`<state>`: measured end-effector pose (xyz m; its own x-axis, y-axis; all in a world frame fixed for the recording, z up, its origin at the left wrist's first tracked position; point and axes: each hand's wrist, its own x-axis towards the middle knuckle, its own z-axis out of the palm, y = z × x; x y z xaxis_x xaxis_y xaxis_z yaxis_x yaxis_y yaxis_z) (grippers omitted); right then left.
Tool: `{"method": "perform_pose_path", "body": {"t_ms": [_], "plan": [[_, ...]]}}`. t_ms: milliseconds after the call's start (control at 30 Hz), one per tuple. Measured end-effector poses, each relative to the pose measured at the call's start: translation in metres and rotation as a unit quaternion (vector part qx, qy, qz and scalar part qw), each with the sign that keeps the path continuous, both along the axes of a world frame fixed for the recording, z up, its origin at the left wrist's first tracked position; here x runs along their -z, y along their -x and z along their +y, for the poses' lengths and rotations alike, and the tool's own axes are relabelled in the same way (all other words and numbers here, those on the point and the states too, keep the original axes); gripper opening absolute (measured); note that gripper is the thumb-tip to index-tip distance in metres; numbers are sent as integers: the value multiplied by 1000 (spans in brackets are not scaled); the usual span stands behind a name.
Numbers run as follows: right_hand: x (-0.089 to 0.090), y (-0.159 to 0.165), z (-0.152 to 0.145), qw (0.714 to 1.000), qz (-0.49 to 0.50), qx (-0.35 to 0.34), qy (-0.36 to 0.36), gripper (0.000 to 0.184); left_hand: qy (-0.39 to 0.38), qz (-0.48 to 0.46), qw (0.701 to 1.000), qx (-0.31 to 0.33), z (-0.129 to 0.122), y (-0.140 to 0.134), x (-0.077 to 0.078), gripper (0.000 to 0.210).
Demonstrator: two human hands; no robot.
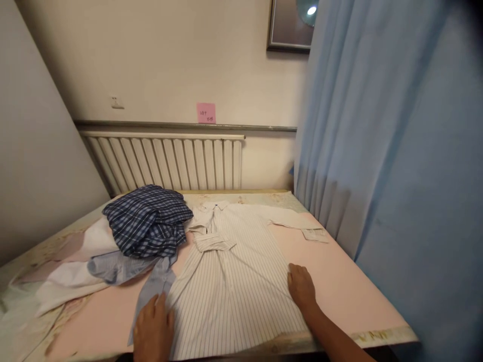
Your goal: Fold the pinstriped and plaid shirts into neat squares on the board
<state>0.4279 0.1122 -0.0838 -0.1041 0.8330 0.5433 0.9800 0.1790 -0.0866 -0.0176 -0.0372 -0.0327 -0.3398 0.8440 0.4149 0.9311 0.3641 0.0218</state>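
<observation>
A white striped shirt point(230, 296) lies spread over the pink cloth, its collar toward the wall. One sleeve point(213, 243) is folded across the front; the other point(290, 217) stretches out to the right. My left hand point(154, 327) is at the shirt's lower left edge, fingers bent and closed on the fabric, beside a strip of blue cloth point(151, 286). On the opposite edge, my right hand point(302, 287) has its fingers curled on the shirt's side. Creases run across the shirt toward both hands. My fingertips are partly hidden.
A dark blue plaid garment point(149, 218) is heaped at the left over white cloth point(68, 279). Behind the table stand a radiator point(169, 161) and a wall with a pink note point(206, 113). A blue curtain point(350, 125) hangs along the right side.
</observation>
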Motion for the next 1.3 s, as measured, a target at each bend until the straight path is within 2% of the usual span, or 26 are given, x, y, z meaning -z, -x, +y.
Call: {"method": "perform_pose_path", "body": {"t_ms": [67,167,267,367,500,567,733,867,1067,1200,1300], "plan": [[-3,1,-2,1000,-8,18,13,22,82,-35,996,-29,-1,10,-11,44],[-4,2,-2,998,-11,36,41,21,184,-107,977,-6,2,20,-15,39],[-2,3,0,995,-6,56,82,24,204,-118,971,27,4,21,-10,36],[-1,3,0,992,-2,66,104,27,232,-139,963,24,-1,25,-7,35],[-2,3,0,991,2,74,113,27,206,-206,955,-60,-14,43,-6,35],[-3,3,-1,990,4,73,119,27,201,-234,948,-77,-20,51,-3,31],[-7,3,-2,989,9,72,127,28,238,-240,940,-52,-22,58,9,23],[-12,2,-8,990,14,71,125,30,236,-240,941,-34,-19,62,13,23],[-12,-4,-27,985,23,62,156,37,253,-234,938,-22,-19,62,10,31],[-9,-20,-38,986,34,18,160,38,256,-240,936,-9,-22,61,7,25],[-12,-35,-43,983,49,20,174,34,270,-243,932,-1,-30,61,5,27]]}}
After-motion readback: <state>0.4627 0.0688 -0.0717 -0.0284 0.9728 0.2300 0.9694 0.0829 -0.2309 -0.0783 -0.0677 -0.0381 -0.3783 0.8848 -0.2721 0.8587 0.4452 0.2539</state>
